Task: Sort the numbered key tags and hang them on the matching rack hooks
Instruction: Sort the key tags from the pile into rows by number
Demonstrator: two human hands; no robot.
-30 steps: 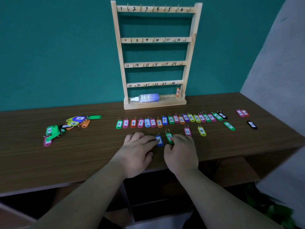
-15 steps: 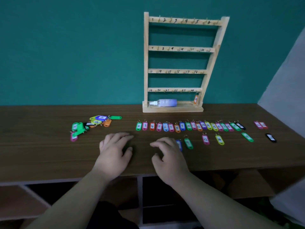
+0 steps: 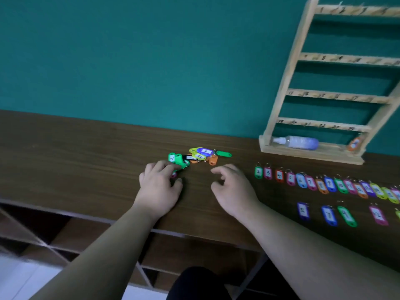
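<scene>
- Pile (image 3: 198,155) of unsorted tags at frame centre; sorted row (image 3: 324,184) at mid right; rack (image 3: 283,83) upper right
- Left hand (image 3: 159,187) has fingertips on the pile's green tag (image 3: 178,159); pinched or merely touched, I cannot tell
- Right hand (image 3: 233,189) lower right of the pile, fingers loosely apart, empty
- Draw one tag clear, number up, before lifting; rings may snag neighbours

A dark wood-grain counter (image 3: 86,152) crosses the middle of the frame. At its centre lies a loose pile of coloured key tags (image 3: 199,155). At right runs a long row of numbered tags (image 3: 320,182), with a shorter row (image 3: 337,214) below it. A wooden rack (image 3: 311,155) stands at upper right.
</scene>
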